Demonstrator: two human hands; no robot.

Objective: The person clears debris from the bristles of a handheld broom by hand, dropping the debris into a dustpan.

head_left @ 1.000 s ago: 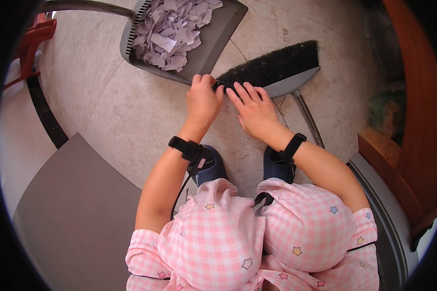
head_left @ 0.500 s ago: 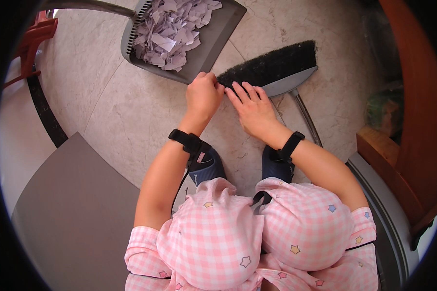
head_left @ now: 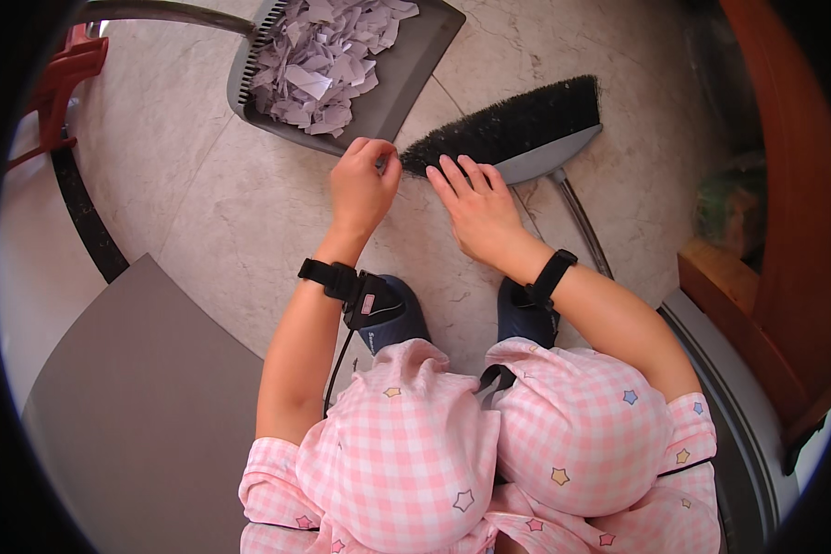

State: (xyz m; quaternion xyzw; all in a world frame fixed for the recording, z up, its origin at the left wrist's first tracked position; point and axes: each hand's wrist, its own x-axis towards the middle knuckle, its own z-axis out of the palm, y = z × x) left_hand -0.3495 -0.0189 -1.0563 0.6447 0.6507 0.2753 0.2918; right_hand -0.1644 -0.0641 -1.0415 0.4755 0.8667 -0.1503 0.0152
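Observation:
A broom head [head_left: 517,120] with black bristles and a grey body lies with its metal handle [head_left: 582,222] toward the lower right. My left hand [head_left: 365,180] is pinched closed just left of the bristles' tip; what it holds, if anything, is too small to make out. My right hand [head_left: 478,208] has its fingers stretched out and apart on the bristles. Above my hands, a grey dustpan [head_left: 420,51] with a toothed edge and a long handle [head_left: 171,14] holds a heap of torn white paper scraps [head_left: 323,69].
My feet in dark slippers [head_left: 388,309] rest on pale tiles below my hands. A grey panel [head_left: 134,406] fills the lower left, near a red plastic object [head_left: 65,78]. Brown wooden furniture [head_left: 794,231] runs along the right side.
My left hand has shifted a little to the left, away from the bristle tip and from my right hand. The right hand and the broom have barely moved.

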